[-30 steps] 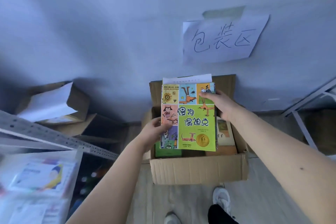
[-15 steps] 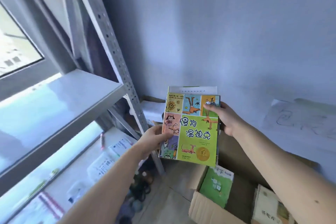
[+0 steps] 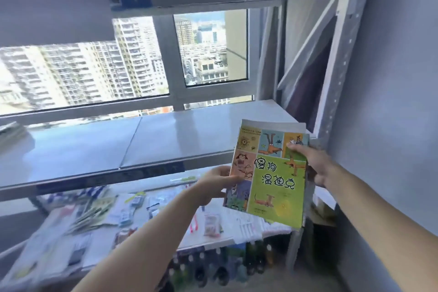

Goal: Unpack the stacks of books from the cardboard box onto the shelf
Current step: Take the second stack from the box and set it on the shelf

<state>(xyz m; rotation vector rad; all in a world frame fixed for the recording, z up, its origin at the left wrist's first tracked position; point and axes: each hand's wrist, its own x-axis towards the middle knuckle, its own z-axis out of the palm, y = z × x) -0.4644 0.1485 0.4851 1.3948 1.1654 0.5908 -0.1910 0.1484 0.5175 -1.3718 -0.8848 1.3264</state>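
stack of books [image 3: 270,173] pinched at both side edges: left hand [image 3: 219,181], right hand [image 3: 310,161] | long axis upright, tilted | bare shelf [image 3: 142,144] lies up-left, left hand nearer

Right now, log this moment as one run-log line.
phase: carrying to shelf | held: stack of books, both hands | left hand: left edge | right hand: right edge | middle shelf: bare ahead | placed: no
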